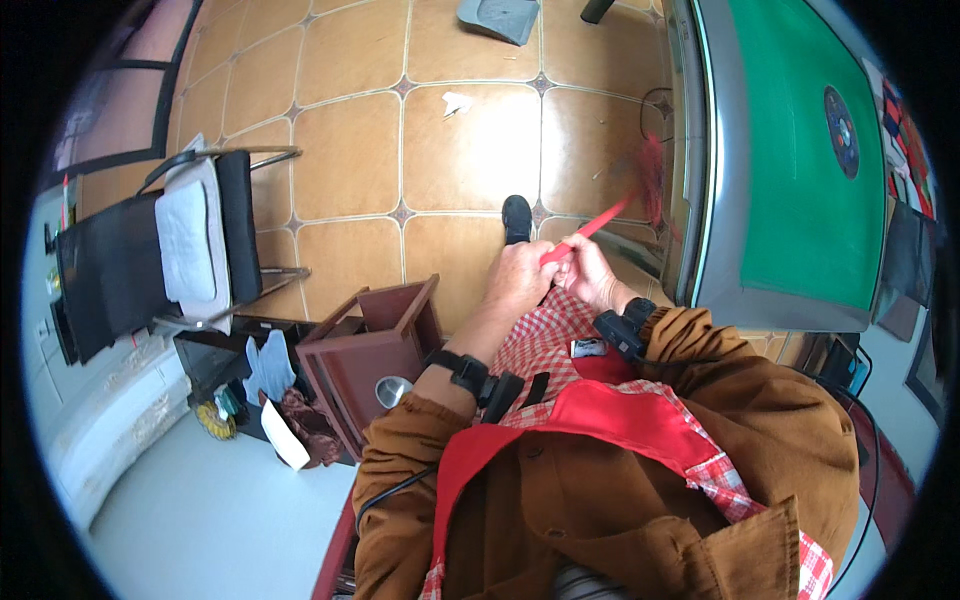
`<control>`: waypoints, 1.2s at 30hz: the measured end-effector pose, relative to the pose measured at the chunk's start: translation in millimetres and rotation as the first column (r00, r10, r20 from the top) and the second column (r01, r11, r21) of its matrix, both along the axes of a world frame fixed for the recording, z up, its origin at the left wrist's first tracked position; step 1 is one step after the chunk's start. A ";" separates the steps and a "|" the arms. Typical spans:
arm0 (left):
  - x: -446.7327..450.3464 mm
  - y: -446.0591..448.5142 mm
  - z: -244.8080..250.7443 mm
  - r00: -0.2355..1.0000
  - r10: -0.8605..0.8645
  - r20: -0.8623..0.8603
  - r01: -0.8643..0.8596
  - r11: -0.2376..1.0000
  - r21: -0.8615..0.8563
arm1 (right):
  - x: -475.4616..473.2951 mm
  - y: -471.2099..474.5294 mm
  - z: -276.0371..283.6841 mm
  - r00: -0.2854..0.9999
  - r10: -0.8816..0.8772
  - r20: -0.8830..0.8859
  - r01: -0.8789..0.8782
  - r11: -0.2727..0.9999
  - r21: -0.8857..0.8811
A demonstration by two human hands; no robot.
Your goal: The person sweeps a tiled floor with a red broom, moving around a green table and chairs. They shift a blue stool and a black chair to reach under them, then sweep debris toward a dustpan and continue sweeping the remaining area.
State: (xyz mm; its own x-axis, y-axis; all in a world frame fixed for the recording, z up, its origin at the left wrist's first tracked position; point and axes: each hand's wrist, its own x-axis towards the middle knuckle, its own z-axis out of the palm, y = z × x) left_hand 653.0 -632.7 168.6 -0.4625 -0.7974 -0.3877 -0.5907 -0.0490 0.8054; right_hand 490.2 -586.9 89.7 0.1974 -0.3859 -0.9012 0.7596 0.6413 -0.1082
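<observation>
Both of my hands are wrapped around the red handle [596,223] of a broom. My left hand [520,279] grips near the handle's end, and my right hand [589,271] holds it just beside. The handle slants up and to the right. Its red bristle head [651,180] is motion-blurred, low beside the green-topped table. On the tiled floor [345,157] lies a crumpled white paper scrap [456,103], apart from the bristles. Small bits of litter are scattered around it. A grey dustpan [501,19] rests on the tiles farther off, cut by the picture's top edge.
At right stands a green-topped table [795,225] with a round dark centre panel, apparently a mahjong table. A black chair [112,262] with folded cloths is at left. A brown wooden stool [367,345] stands close to my left arm. My black shoe [517,217] is ahead.
</observation>
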 end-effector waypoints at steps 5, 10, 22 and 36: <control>-29.6 -59.9 -32.1 0.962 0.210 -0.175 -0.079 0.826 0.558 | -36.0 -51.3 -22.1 0.996 -0.081 -0.042 0.083 0.996 0.030; -21.6 -103.5 -12.0 0.740 0.591 -0.322 -0.117 0.583 0.804 | -30.1 -117.4 -5.4 0.998 0.012 0.059 -0.018 0.994 0.110; 53.0 -290.8 162.8 0.963 0.195 -0.187 -0.222 0.966 -0.135 | 66.8 -305.8 133.4 0.897 0.119 0.425 0.012 0.956 -0.294; 34.3 -325.6 31.9 0.873 0.428 -0.236 -0.269 0.824 0.499 | 46.1 -344.2 50.1 0.978 0.065 -0.200 -0.039 0.990 0.134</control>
